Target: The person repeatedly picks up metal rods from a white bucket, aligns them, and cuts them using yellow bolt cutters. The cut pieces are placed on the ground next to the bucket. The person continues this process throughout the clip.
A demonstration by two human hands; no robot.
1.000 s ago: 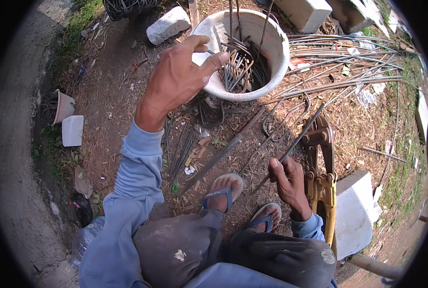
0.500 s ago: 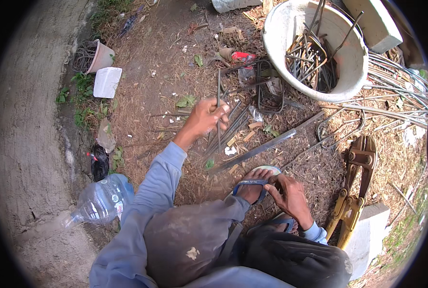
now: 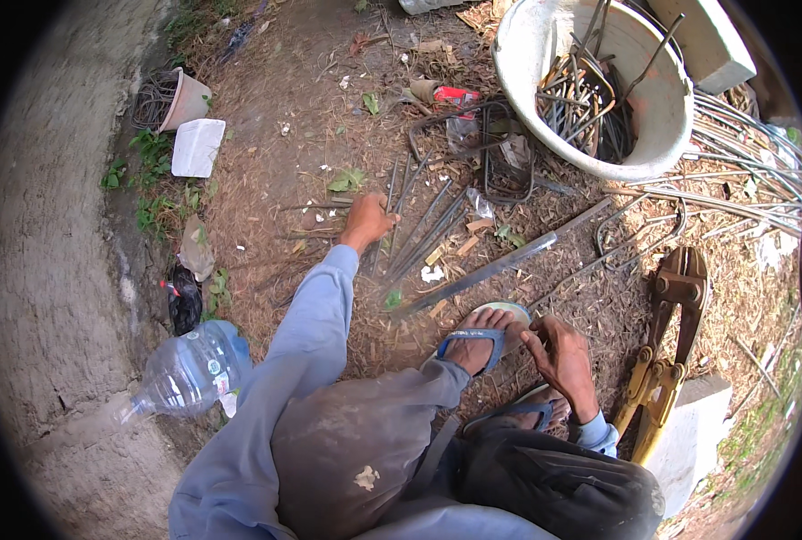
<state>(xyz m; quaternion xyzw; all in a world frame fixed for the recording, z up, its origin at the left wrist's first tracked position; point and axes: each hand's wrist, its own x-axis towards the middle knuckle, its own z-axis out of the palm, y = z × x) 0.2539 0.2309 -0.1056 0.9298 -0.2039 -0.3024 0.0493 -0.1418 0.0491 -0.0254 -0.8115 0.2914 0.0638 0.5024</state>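
Loose metal rods point(image 3: 431, 241), centre of frame.
Left hand point(image 3: 368, 223), left of centre: closed on thin rod point(image 3: 393, 182). Right hand point(image 3: 563, 362), lower right: curled, cannot tell if holding.

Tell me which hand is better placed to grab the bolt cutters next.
Right, I'd judge: the right hand is much nearer the bolt cutters and looks empty, while the left hand is farther off, at the metal rods.
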